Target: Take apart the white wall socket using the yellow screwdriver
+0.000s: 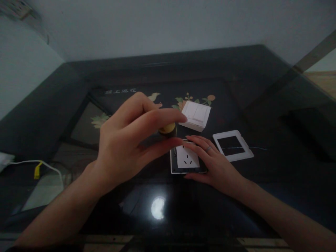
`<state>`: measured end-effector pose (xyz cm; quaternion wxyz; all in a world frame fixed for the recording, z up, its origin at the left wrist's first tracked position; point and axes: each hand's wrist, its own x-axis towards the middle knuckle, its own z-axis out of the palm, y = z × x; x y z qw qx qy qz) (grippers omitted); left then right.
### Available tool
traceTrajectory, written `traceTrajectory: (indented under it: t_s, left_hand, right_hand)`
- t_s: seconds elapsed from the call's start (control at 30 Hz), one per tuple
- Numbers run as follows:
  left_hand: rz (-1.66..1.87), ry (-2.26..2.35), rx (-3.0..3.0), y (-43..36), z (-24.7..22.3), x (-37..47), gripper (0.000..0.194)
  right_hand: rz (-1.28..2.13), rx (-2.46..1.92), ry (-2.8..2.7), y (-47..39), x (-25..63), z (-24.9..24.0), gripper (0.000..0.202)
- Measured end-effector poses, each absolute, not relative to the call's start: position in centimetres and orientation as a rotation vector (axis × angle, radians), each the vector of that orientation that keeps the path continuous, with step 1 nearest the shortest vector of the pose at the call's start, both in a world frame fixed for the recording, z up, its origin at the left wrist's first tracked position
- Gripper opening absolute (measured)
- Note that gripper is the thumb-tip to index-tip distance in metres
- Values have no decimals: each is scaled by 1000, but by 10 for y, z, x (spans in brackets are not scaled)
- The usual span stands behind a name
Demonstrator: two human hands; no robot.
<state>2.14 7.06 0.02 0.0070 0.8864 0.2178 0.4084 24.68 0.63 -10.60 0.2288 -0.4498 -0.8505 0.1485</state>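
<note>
My left hand is closed around the yellow and black handle of a screwdriver, mostly hidden by the fingers. Its tip end points down toward the left side of a wall socket, where a screw hole shows; whether they touch I cannot make out. The socket lies face up with its white centre and dark mounting edge exposed. From the right, my right hand grips the socket, fingers over its top edge and thumb at the lower edge. A ring is on one finger.
A white cover frame lies right of my right hand. Behind the socket sits a white switch on a box. A white cable with a yellow tag runs along the left of the dark glossy table. A wall stands behind.
</note>
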Motion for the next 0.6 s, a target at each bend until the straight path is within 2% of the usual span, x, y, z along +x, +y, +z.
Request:
traceTrajectory:
  t_s: [0.13,0.2,0.3,0.4,0.47,0.6]
  left_hand:
    - [884,793,2600,59,18,13,47]
    - [791,758,2552,58,22,9,51]
    - [882,636,2570,63,16,10,44]
    - [1211,605,2724,67,5,17,24]
    - [1336,609,2839,66,1,20,19]
    - [1073,718,2791,58,13,18,29]
  right_hand:
    - [403,-1224,-2339,7,247,-107,75]
    - [403,-1225,-2343,6,248,-107,76]
    - [403,-1224,-2350,6,248,-107,76]
    - [409,-1229,-2340,5,248,-108,75]
    - [411,-1227,-2335,5,248,-109,76]
    - [411,-1225,-2342,5,248,-108,76]
